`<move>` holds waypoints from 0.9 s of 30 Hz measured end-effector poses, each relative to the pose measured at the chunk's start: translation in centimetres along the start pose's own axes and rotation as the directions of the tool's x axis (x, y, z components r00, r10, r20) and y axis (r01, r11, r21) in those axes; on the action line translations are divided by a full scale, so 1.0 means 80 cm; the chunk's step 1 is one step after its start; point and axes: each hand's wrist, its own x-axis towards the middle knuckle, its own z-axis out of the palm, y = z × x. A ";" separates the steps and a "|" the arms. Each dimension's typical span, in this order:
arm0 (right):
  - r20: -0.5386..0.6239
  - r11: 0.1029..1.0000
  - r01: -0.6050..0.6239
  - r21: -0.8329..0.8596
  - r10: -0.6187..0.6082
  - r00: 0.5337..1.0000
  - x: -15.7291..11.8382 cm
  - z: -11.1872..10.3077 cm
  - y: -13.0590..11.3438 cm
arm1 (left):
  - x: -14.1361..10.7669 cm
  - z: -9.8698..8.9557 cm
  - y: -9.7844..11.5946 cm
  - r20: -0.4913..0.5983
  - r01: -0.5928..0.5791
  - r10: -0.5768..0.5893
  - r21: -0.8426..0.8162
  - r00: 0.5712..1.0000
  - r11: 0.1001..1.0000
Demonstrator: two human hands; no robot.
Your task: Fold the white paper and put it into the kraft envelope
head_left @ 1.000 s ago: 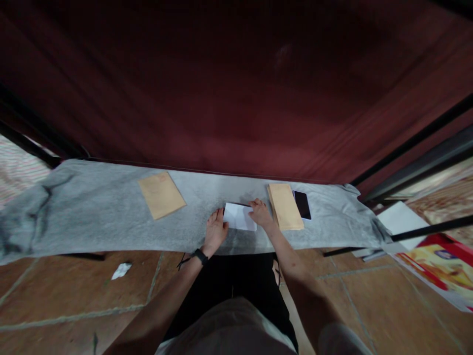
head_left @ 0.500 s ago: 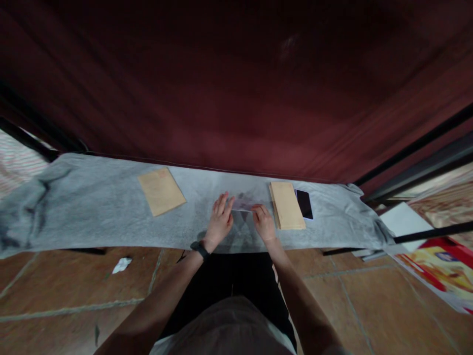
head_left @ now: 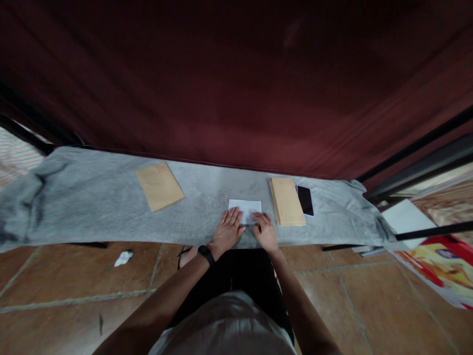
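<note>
A small white paper [head_left: 245, 205] lies flat on the grey cloth near its front edge. My left hand [head_left: 228, 230] rests over the paper's left part, fingers spread out. On the paper's right part, my right hand [head_left: 265, 231] has its fingers curled, with the fingertips at the paper; whether they pinch it is too small to tell. Right of that hand is a stack of tan envelopes [head_left: 287, 202], with a dark-screened phone [head_left: 305, 200] beside it. One tan envelope [head_left: 160, 186] lies apart on the left.
The grey cloth [head_left: 92, 197] covers a long narrow surface, with a dark red curtain [head_left: 229, 108] behind it. Black metal bars [head_left: 436, 230] stand at the right, near a red and yellow box [head_left: 443, 266]. A crumpled white scrap [head_left: 123, 258] is on the tiled floor.
The paper, earlier seen as a thin strip between my hands, now shows as a wider white rectangle on the cloth. Both hands have come nearer to me, and my left hand lies over the paper.
</note>
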 end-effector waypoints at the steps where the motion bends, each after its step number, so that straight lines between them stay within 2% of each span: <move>1: 0.004 1.000 -0.006 -0.007 0.006 1.000 0.001 0.000 -0.001 | -0.001 0.000 0.001 0.005 0.004 -0.004 0.007 1.000 1.000; 6: -0.033 0.994 -0.015 -0.105 0.012 0.999 0.010 0.011 -0.011 | 0.006 -0.001 0.011 -0.006 0.048 -0.048 0.016 0.999 0.999; 13: 0.049 0.957 -0.057 -0.283 0.073 0.996 0.012 0.025 -0.025 | 0.019 0.005 0.010 -0.018 0.095 -0.094 0.016 0.995 0.995; 19: 0.052 0.961 -0.109 -0.253 0.126 0.991 0.031 0.021 -0.036 | 0.023 0.009 0.004 0.008 0.097 -0.098 0.013 0.995 0.995; 23: 0.105 0.976 -0.029 -0.217 0.052 0.993 0.052 0.031 -0.046 | 0.025 0.013 0.003 0.038 0.089 -0.090 0.023 0.995 0.996; 27: 0.142 0.972 0.019 -0.234 0.015 0.990 0.058 0.043 -0.047 | 0.024 0.018 0.001 0.054 0.083 -0.085 0.034 0.995 0.996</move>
